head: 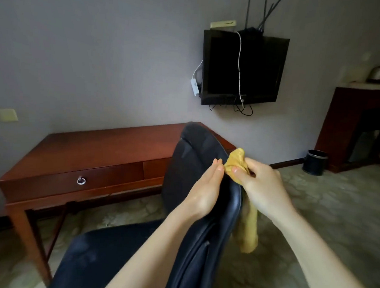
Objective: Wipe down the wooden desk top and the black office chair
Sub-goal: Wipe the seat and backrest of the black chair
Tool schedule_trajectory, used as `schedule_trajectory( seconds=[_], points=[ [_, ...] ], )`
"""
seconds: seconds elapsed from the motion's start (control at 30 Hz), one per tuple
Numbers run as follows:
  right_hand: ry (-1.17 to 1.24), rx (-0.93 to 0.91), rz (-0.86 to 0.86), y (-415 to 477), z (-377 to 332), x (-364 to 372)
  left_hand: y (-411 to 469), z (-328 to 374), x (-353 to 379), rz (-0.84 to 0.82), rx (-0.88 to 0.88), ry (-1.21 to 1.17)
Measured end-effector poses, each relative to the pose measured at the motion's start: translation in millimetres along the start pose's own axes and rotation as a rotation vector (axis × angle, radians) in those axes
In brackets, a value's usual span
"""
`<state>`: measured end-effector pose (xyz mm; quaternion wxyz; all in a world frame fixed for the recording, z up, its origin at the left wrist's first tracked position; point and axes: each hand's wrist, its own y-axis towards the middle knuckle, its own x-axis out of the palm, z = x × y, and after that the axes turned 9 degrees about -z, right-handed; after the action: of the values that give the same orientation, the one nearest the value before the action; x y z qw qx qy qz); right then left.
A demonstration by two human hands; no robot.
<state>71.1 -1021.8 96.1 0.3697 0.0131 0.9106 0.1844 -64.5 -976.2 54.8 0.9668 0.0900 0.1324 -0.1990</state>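
At far left, one yellowish wall plate [7, 115]. Next, one wooden desk [96, 145] along the far wall, with one drawer [73, 177] bearing one ring pull [81, 180]. In front of it, one black office chair [197, 157], backrest tilted, seat low at near left.

Two bare forearms [157, 252] reaching in from the near edge, one on each side of the backrest.

Left grip [204, 188]: a hand with fingers straight and held together, laid flat against the front face of the backrest just below its top edge, clamped on nothing.

One yellow cloth [236, 159] just right of those fingertips, bunched over the backrest's edge, tail hanging down behind the backrest.

Right grip [259, 185]: thumb and curled fingers clamped on the bunched cloth, pressing it to the edge, wrist bent leftward.

Above, one black screen [243, 67] on the wall. Farther right, one dark round bin [315, 162] on the floor, just beside one dark wooden cabinet [351, 121].
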Motion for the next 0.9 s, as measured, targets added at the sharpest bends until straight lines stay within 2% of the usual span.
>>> schedule_trajectory(
  seconds=[0.07, 0.1, 0.17, 0.27, 0.4, 0.5, 0.57, 0.63, 0.9],
  points=[
    [0.097, -0.015, 0.004, -20, -7, -1, -23, 8, 4, -0.019, -0.035, -0.123],
    [0.204, -0.017, 0.002, -29, -10, 0, -37, 8, 4, -0.012, -0.015, -0.109],
    [0.498, -0.012, -0.047, -56, -15, 2, -73, 17, 2, 0.014, -0.007, 0.038],
    [0.968, 0.091, -0.217, -88, -19, 0, -128, 41, -5, -0.063, -0.023, 0.150],
    [1.291, 0.221, -0.245, -121, -26, -7, -169, 77, -20, -0.032, -0.101, 0.345],
    [1.395, 0.248, -0.243, -138, -32, -14, -197, 89, -29, -0.025, -0.166, 0.694],
    [1.418, 0.210, -0.266, -149, -32, -18, -217, 87, -31, -0.035, -0.188, 0.961],
    [1.450, 0.176, -0.284, -161, -30, -21, -237, 83, -33, -0.011, -0.183, 1.123],
    [1.625, 0.235, -0.231, -186, -48, -20, -285, 77, -54, 0.235, -0.240, 1.271]
  ],
)
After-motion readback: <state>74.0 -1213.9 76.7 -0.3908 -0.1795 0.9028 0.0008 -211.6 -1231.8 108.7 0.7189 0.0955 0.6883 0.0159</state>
